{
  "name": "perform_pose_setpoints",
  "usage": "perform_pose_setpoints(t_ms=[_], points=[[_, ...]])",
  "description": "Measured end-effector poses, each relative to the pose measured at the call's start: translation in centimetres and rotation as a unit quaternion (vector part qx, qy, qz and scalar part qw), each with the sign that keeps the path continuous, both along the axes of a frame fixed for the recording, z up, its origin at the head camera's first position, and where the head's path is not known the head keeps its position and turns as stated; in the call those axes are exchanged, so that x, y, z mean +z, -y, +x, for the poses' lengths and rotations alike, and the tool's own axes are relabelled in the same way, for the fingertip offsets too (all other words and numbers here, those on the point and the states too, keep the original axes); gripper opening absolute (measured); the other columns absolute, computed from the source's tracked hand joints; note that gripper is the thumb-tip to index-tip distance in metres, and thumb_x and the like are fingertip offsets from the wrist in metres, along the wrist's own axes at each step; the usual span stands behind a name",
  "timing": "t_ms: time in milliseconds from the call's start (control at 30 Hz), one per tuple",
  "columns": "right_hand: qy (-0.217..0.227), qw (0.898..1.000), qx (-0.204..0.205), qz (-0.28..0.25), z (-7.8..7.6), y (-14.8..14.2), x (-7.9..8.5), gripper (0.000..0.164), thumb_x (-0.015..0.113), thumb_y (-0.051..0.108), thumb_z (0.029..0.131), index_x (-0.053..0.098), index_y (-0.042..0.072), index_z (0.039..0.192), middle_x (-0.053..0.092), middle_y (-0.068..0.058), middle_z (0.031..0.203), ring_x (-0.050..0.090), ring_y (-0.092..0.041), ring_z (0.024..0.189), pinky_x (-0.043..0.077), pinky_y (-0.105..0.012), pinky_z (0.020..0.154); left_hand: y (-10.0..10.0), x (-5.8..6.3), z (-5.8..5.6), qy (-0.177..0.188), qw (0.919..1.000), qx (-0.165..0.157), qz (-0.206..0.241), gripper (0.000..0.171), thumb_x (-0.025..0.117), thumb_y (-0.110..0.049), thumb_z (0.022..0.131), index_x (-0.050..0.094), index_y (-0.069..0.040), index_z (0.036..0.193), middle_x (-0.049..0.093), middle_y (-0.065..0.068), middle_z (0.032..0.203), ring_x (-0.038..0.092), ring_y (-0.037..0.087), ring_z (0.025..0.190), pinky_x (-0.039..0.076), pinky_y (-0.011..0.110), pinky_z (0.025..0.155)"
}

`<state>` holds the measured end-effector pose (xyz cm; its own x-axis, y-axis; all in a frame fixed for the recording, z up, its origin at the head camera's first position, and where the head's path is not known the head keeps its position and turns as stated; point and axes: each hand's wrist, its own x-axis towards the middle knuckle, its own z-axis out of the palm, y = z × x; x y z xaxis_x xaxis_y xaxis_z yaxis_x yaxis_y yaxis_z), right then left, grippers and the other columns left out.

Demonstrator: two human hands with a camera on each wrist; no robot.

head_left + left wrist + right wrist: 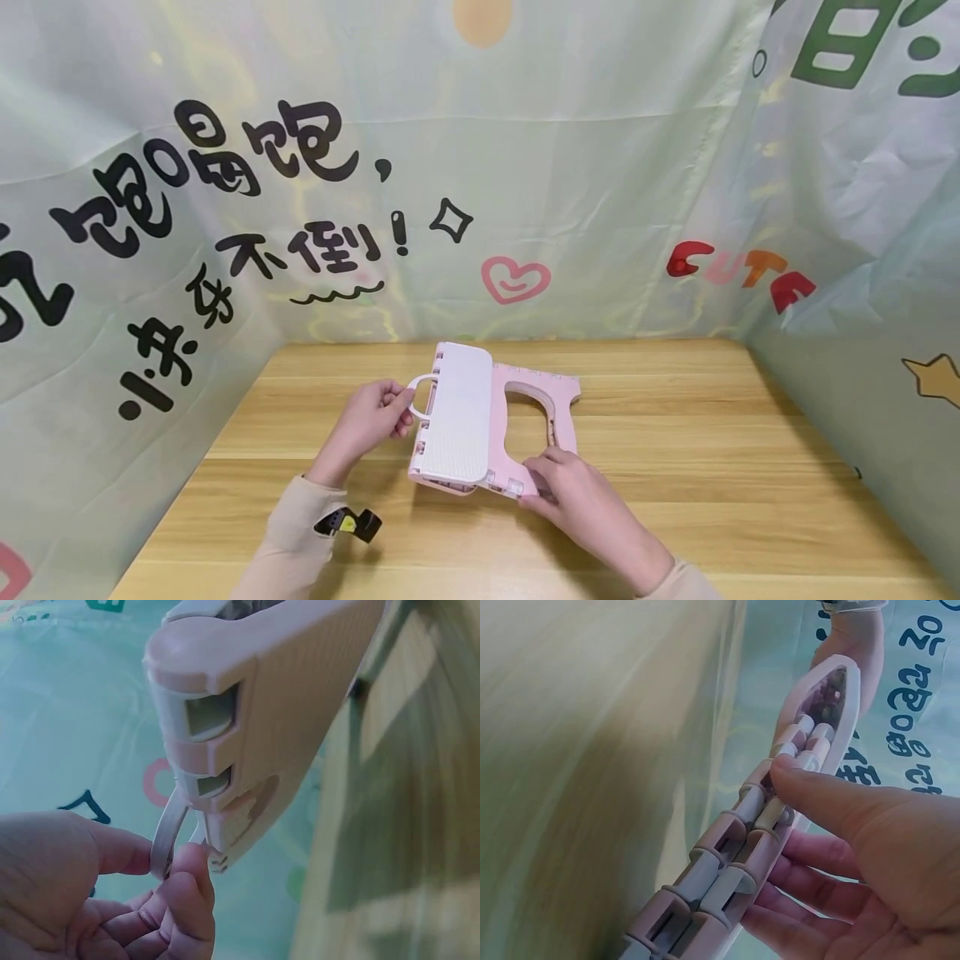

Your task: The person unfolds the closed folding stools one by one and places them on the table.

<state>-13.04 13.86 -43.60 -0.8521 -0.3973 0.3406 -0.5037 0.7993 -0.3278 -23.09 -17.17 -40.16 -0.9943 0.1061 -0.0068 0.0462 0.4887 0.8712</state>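
A pink-and-white folding step stool (pixel 462 412) is held between the two hands over the table, folded nearly flat. Its white ribbed top panel faces up, and a pink leg panel (pixel 566 417) with a large cut-out extends to the right. My left hand (pixel 375 410) pinches the white loop handle (pixel 166 834) at the stool's left edge between thumb and fingers. On the near right corner, my right hand (pixel 583 500) grips the leg's edge, thumb on the row of pink and white hinge knuckles (pixel 724 859), fingers along the side.
A wooden table (pixel 675 467) lies under the stool. Printed cloth (pixel 600 192) with lettering and drawings hangs behind and on both sides. A small black device (pixel 366 525) is strapped at the left wrist, over a beige sleeve (pixel 288 542).
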Motion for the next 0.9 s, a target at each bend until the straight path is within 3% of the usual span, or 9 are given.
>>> perform_pose_setpoints(t_ms=[267,467,733,900], points=[[0.003,0.999,0.009,-0.034,0.1,0.0,0.3,0.036,0.09,0.025,0.087,0.077,0.007,0.115,0.072,0.002,0.101,0.059,-0.002,0.081,0.06,-0.027,0.072,-0.5,1.7,0.0,-0.048,0.9983,-0.006,0.034,0.024,0.061,-0.021,0.11,0.064,-0.002,0.097,0.07,0.009,0.073,0.065,0.018,0.059,0.06,0.028,0.055],[0.018,0.997,0.03,-0.069,0.1,0.1,0.5,0.035,0.087,0.024,0.089,0.074,0.006,0.116,0.066,0.006,0.096,0.048,0.002,0.077,0.05,-0.018,0.064,-1.0,3.3,0.2,-0.09,0.9951,-0.007,0.04,0.025,0.062,-0.024,0.11,0.065,-0.002,0.098,0.07,0.009,0.071,0.065,0.018,0.058,0.059,0.028,0.054],[0.024,0.994,0.046,-0.095,0.3,0.0,0.7,0.036,0.082,0.027,0.095,0.071,0.006,0.121,0.07,0.003,0.107,0.057,-0.001,0.086,0.055,-0.021,0.07,-2.3,5.7,0.1,-0.128,0.9909,-0.019,0.039,0.028,0.063,-0.029,0.11,0.066,-0.003,0.101,0.072,0.01,0.074,0.065,0.019,0.058,0.06,0.032,0.055],[0.033,0.991,0.056,-0.114,0.3,0.0,1.0,0.031,0.081,0.025,0.096,0.07,0.008,0.119,0.066,0.006,0.103,0.054,0.0,0.084,0.052,-0.019,0.068,-3.4,7.2,0.0,-0.153,0.9867,-0.031,0.045,0.025,0.064,-0.027,0.109,0.066,-0.004,0.1,0.071,0.011,0.072,0.067,0.024,0.058,0.059,0.033,0.053]])
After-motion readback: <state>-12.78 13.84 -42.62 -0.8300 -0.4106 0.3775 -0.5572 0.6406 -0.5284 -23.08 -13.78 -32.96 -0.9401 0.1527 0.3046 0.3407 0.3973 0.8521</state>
